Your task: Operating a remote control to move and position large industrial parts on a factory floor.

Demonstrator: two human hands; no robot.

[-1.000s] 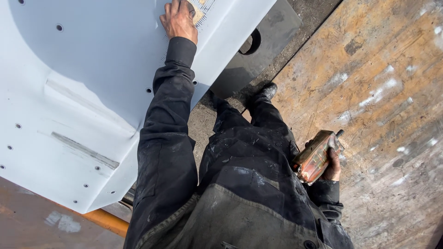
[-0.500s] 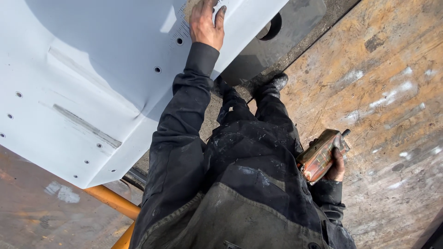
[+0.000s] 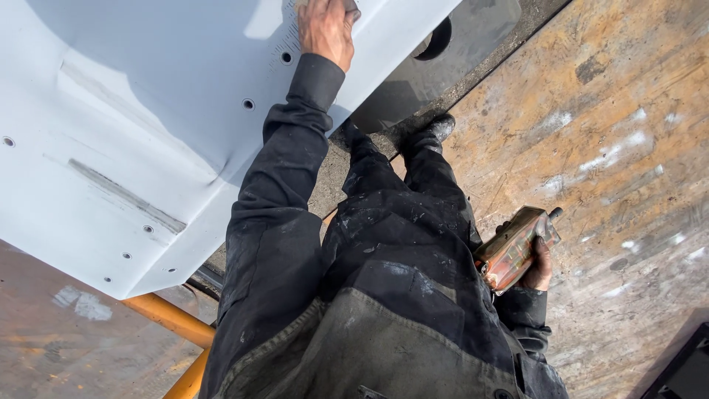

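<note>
The large pale-grey painted metal panel (image 3: pixel 148 111), smooth and gently curved with small drilled holes and one scuffed bare strip, tilts above a yellow steel tube frame (image 3: pixel 166 318). The left hand (image 3: pixel 327 29) lies flat on the panel's upper part, fingers pressing something pale, partly out of view. The right hand (image 3: pixel 535 258) hangs at the person's side, curled around a worn, rust-toned blocky hand tool (image 3: pixel 515 247). Below is a rusty, scratched steel floor (image 3: pixel 613 125). Since half a second ago, the left hand has slid further up the panel.
</note>
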